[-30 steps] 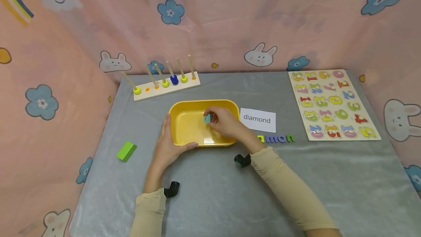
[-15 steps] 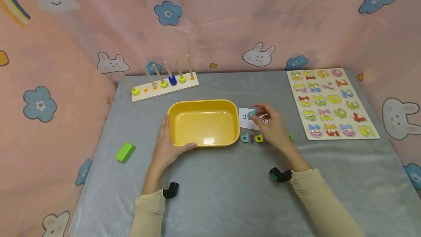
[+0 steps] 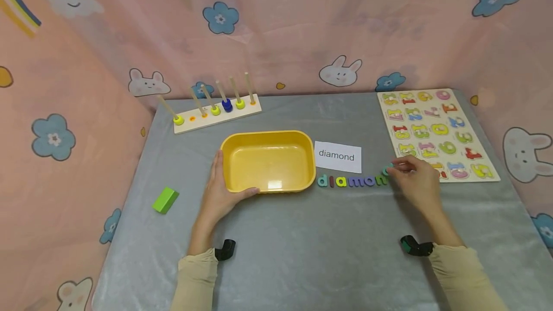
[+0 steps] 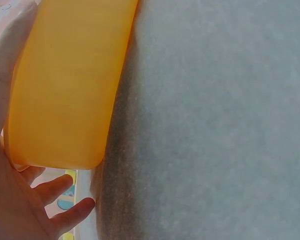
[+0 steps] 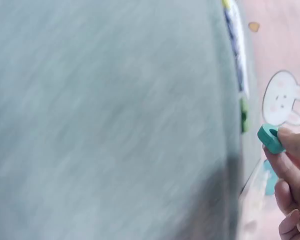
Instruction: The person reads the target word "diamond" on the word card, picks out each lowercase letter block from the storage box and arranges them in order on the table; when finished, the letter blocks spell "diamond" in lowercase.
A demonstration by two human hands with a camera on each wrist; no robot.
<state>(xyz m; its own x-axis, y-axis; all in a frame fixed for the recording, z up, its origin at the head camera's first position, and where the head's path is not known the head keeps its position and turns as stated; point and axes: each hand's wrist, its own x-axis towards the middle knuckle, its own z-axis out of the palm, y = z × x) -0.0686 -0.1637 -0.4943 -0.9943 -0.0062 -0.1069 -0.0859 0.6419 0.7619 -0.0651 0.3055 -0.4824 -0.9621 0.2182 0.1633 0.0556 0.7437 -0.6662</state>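
Note:
My right hand [image 3: 416, 184] pinches a small teal letter piece [image 5: 271, 138] between thumb and fingers, just off the right end of a row of letters. That row reads d, a red stroke like an i, a, m, o, and a green n [image 3: 381, 180]. Above it lies a white card [image 3: 338, 156] printed "diamond". My left hand [image 3: 218, 193] lies against the left front corner of a yellow plastic box [image 3: 268, 162], thumb along its front side and fingers along its left side. In the left wrist view, two fingers reach past the box wall [image 4: 70, 90].
A wooden number puzzle board [image 3: 440, 133] lies at the right, partly behind my right hand. A peg stacker [image 3: 218, 114] with yellow and blue rings stands at the back left. A green block [image 3: 165, 200] lies on the grey cloth [image 3: 302, 253].
My right hand has come out of the yellow box with the teal letter piece and travelled right, past the card, to the end of the letter row. The left hand stays at the box.

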